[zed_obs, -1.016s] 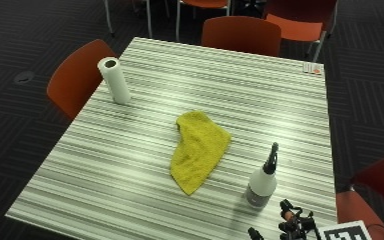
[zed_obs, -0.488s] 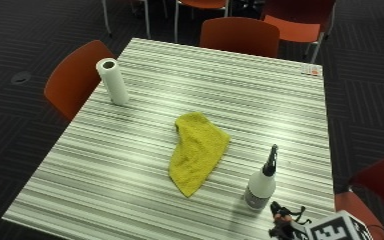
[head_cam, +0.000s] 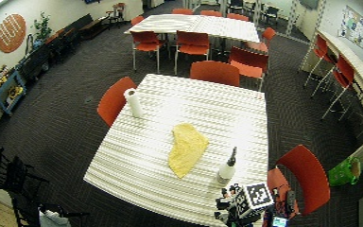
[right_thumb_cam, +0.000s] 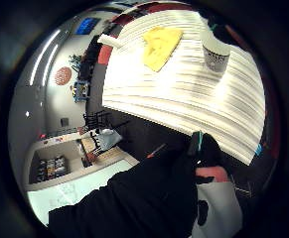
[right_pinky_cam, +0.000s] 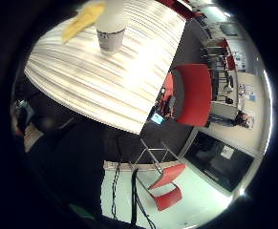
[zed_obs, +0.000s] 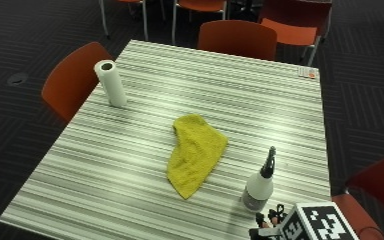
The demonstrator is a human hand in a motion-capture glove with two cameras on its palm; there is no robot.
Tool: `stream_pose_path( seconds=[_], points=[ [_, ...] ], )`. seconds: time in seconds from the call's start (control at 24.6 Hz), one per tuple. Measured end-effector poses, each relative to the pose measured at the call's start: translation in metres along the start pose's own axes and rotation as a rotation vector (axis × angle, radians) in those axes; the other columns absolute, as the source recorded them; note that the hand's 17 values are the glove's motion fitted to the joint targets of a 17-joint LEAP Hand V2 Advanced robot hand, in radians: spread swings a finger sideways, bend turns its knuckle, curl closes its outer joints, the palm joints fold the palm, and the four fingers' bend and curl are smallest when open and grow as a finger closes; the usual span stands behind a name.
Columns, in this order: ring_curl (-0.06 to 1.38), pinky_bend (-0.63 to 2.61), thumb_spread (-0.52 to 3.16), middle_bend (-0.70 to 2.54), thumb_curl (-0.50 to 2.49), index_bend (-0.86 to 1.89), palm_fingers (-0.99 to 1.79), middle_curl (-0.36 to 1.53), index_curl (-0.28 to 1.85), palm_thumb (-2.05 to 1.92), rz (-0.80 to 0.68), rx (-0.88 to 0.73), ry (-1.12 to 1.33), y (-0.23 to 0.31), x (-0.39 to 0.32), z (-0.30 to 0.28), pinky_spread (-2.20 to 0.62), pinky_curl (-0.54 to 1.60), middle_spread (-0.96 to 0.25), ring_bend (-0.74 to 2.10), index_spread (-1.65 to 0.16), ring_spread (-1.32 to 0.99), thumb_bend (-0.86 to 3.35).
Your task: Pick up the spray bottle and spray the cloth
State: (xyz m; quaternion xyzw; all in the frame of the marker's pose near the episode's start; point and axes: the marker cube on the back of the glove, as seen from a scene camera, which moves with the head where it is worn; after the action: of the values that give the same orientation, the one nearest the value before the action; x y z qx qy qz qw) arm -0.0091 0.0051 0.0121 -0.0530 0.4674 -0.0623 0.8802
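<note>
We see only a small part of the gloved right hand (zed_obs: 266,223), low at the near edge of the striped table (zed_obs: 145,165), just in front of the spray bottle (zed_obs: 259,183). It sits by the table's near right corner, mostly covered by what it wears, so only dark fingertips show. We cannot tell whether the fingers are spread, curled or pressed together.

The spray bottle stands upright on the table, its white body below and its dark nozzle pointing up. The hand is just beside its base on the near side; we cannot tell whether any fingertip touches it. In both palm views the bottle's lower body appears standing on the tabletop ahead of the palm, with bare striped surface between it and the table's near edge.

The yellow cloth (zed_obs: 194,153) lies crumpled and elongated near the middle of the table, beside the bottle and apart from it. A roll of paper towel (zed_obs: 111,83) stands upright near the far left edge, well apart from both.
</note>
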Motion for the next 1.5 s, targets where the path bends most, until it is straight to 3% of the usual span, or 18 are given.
stream_pose_path(
  seconds=[0.24, 0.53, 0.69, 1.5],
  points=[
    [0.3, 0.32, 0.96, 0.24, 0.49, 0.26, 0.31, 0.34, 0.29, 0.87, -0.003, -0.007, -0.186, -0.001, 0.003, 0.009, 0.17, 0.29, 0.05, 0.43, -0.34, 0.11, 0.09],
    [0.32, 0.41, 0.98, 0.18, 0.5, 0.11, 0.28, 0.33, 0.27, 0.86, 0.076, 0.149, -1.005, -0.002, -0.002, 0.006, 0.18, 0.33, 0.04, 0.45, -0.34, 0.11, 0.04],
    [0.32, 0.46, 1.0, 0.18, 0.51, 0.1, 0.24, 0.33, 0.25, 0.88, 0.214, 0.227, -1.266, -0.002, 0.009, 0.02, 0.18, 0.35, 0.05, 0.45, -0.34, 0.11, 0.03],
    [0.35, 0.5, 1.05, 0.19, 0.54, 0.13, 0.21, 0.34, 0.24, 0.94, 0.451, 0.312, -1.231, -0.066, 0.045, 0.064, 0.18, 0.37, 0.04, 0.48, -0.35, 0.11, -0.01]
  ],
)
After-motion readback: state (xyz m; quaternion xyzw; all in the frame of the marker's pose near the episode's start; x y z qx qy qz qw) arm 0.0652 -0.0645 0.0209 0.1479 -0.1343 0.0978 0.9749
